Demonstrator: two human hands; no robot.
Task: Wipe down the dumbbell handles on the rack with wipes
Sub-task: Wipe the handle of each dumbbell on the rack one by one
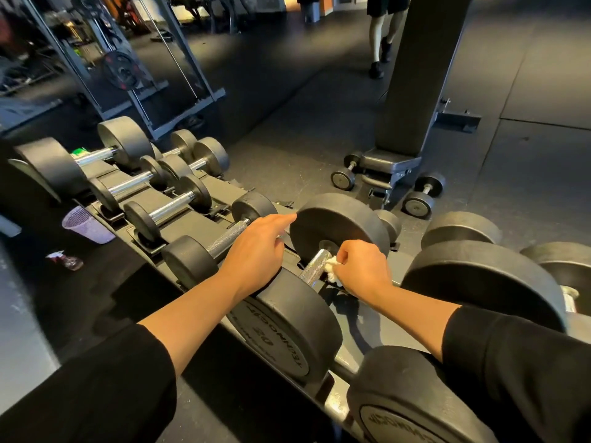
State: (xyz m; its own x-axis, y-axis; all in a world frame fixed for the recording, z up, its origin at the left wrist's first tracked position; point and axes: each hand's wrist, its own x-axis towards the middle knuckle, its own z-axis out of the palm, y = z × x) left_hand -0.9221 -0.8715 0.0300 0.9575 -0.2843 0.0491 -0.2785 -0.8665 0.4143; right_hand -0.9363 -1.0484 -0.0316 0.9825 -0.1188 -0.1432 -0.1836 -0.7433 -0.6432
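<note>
A large black dumbbell lies on the rack (224, 193) in the middle of the view, its knurled steel handle (315, 265) running between two thick heads. My right hand (361, 266) is closed on a crumpled white wipe (332, 270) pressed against the right side of that handle. My left hand (259, 251) rests on top of the near head (287, 321), fingers loosely bent, index finger stretched toward the far head (339, 225). A smaller dumbbell with a knurled handle (227, 239) sits just to the left.
Several more dumbbells line the rack to the far left and right. A purple mesh basket (84, 225) and a spray bottle (67, 260) sit on the floor at left. An adjustable bench (403, 129) stands behind, two small dumbbells at its base. A person's legs (382, 36) show at the back.
</note>
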